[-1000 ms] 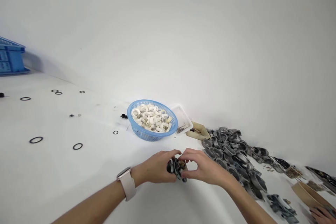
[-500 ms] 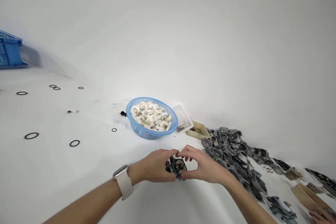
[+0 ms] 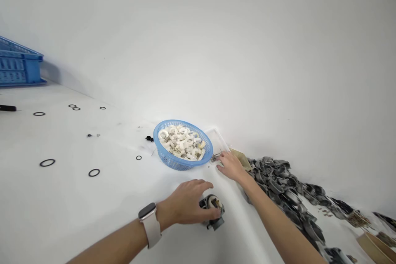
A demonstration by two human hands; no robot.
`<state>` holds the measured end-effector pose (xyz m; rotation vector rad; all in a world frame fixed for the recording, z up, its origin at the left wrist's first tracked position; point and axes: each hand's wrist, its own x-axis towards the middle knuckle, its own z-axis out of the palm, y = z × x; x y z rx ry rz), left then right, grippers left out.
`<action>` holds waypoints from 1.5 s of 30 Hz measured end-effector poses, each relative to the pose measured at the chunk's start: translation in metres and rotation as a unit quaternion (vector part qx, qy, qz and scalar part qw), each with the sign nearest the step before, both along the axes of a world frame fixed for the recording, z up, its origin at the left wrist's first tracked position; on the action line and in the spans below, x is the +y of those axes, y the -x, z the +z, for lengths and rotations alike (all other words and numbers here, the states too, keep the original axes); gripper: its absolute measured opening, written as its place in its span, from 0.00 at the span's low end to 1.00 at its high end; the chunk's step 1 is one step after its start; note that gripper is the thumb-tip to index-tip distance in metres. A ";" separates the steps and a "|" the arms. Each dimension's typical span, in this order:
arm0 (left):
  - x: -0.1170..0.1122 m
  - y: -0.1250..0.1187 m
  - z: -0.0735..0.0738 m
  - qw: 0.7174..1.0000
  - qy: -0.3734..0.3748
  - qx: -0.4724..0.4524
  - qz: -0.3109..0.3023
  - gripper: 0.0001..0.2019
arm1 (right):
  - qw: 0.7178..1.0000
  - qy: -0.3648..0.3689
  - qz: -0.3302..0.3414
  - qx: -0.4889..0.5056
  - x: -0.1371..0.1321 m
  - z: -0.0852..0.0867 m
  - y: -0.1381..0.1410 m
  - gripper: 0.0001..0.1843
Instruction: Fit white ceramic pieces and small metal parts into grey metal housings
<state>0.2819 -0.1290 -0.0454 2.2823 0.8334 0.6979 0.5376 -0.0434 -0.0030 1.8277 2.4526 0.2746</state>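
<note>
My left hand [image 3: 187,203], with a pale watch on its wrist, grips a small dark grey part [image 3: 213,210] with a round white-and-brass centre, holding it on the white table [image 3: 77,206]. My right hand [image 3: 229,165] is stretched forward to a shallow white tray [image 3: 218,140] just right of the blue basket [image 3: 182,160]. Its fingers are bent over small metal pieces [image 3: 214,157] at the tray's near edge; what they hold, if anything, I cannot make out.
The blue basket holds several white rings. A tan tray [image 3: 243,157] and a long heap of dark grey parts [image 3: 284,185] run off to the right. Black O-rings [image 3: 47,162] lie scattered at the left. A blue crate [image 3: 17,68] stands far left.
My right hand has left the grey part and reached forward to the white tray. My left hand stays on the part, now holding it alone.
</note>
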 end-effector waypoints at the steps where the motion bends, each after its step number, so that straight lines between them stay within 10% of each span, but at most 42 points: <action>1: -0.001 0.000 -0.001 1.000 0.006 0.000 -0.008 0.33 | 1.000 -0.010 0.003 -0.021 0.003 -0.007 0.005 0.12; 45: 0.000 -0.006 -0.014 0.998 0.015 -0.007 -0.055 0.38 | 0.986 -0.070 -0.094 -0.118 0.034 -0.033 0.025 0.17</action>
